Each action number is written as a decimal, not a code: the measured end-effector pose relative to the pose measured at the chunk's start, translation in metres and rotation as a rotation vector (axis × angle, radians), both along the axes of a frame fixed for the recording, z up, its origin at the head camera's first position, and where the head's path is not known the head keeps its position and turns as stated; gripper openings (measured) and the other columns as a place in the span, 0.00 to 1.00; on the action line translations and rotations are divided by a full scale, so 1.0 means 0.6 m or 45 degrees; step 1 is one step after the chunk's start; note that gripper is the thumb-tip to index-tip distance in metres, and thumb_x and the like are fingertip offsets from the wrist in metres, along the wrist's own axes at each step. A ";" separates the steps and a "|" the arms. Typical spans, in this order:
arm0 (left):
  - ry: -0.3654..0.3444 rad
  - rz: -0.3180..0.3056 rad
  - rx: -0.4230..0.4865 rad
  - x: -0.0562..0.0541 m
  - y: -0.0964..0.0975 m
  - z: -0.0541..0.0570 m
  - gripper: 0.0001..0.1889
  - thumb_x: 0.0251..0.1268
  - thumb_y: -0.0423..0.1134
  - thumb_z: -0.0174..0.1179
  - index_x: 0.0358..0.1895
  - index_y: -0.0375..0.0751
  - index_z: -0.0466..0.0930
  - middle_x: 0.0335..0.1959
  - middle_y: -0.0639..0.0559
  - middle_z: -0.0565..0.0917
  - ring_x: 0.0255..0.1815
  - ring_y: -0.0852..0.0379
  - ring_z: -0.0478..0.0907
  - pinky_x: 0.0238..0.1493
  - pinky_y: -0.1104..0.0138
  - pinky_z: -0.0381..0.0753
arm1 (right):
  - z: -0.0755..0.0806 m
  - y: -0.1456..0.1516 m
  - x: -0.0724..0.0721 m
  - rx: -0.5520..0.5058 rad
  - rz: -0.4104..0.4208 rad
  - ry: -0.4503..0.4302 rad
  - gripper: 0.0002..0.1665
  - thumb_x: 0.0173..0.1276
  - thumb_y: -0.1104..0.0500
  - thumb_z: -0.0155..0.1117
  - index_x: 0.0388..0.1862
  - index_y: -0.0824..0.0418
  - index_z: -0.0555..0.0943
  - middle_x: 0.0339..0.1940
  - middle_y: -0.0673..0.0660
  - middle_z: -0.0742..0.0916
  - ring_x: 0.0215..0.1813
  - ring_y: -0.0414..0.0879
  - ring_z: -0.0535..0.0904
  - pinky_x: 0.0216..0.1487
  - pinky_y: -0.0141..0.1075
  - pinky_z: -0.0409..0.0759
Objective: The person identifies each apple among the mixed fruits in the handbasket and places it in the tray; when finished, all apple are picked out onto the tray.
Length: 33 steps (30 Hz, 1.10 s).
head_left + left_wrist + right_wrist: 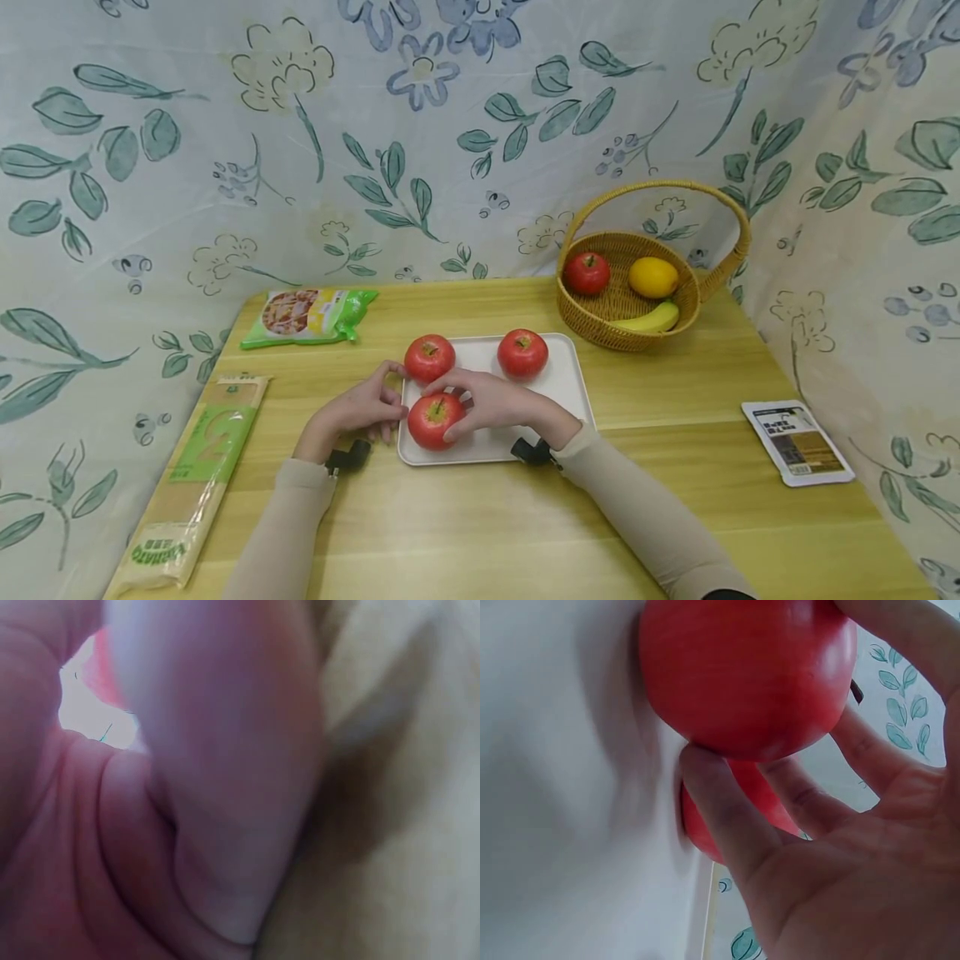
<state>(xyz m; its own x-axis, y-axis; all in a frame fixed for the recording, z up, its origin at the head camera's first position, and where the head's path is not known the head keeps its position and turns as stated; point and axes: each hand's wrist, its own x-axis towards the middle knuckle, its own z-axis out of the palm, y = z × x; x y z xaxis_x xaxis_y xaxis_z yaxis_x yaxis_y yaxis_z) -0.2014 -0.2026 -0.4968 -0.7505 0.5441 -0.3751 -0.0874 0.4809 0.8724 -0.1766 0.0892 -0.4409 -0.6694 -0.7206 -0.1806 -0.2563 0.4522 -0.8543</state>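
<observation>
A white tray (567, 385) carries three red apples. My right hand (497, 402) has its thumb and fingers curled round the side of the front-left apple (427, 425), which is low over the tray. In the right wrist view that apple (742, 675) fills the top, with a second red apple partly hidden behind it. The back-left apple (429, 357) sits just behind, and another apple (522, 353) rests at the tray's back middle. At the tray's left rim, my left hand (360, 407) is loosely bent, with fingertips right by the two left apples and nothing in its palm.
At the back right stands a wicker basket (592, 327) with an apple, a lemon and a banana. A green food bag (311, 317) lies back left, a long noodle packet (202, 475) along the left edge, and a white flat packet (797, 442) at the right.
</observation>
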 end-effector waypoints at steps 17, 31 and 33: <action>0.006 0.011 0.003 0.001 0.000 -0.002 0.35 0.70 0.37 0.66 0.71 0.44 0.52 0.28 0.48 0.85 0.20 0.55 0.83 0.19 0.66 0.80 | -0.012 -0.002 -0.004 0.043 0.011 -0.072 0.35 0.65 0.49 0.79 0.70 0.41 0.77 0.68 0.45 0.82 0.67 0.47 0.77 0.67 0.43 0.81; 0.005 0.019 0.002 0.000 -0.002 -0.007 0.35 0.70 0.38 0.66 0.71 0.46 0.53 0.28 0.47 0.86 0.20 0.54 0.84 0.19 0.66 0.81 | 0.002 0.001 -0.002 0.033 0.020 -0.055 0.38 0.64 0.52 0.80 0.72 0.46 0.76 0.66 0.48 0.82 0.66 0.49 0.78 0.68 0.43 0.81; 0.005 0.016 0.003 0.000 -0.001 -0.006 0.35 0.70 0.38 0.66 0.72 0.45 0.53 0.28 0.48 0.85 0.19 0.55 0.84 0.19 0.66 0.80 | 0.009 0.007 -0.005 0.012 0.022 -0.045 0.39 0.64 0.52 0.80 0.73 0.50 0.75 0.66 0.49 0.82 0.67 0.50 0.78 0.70 0.45 0.81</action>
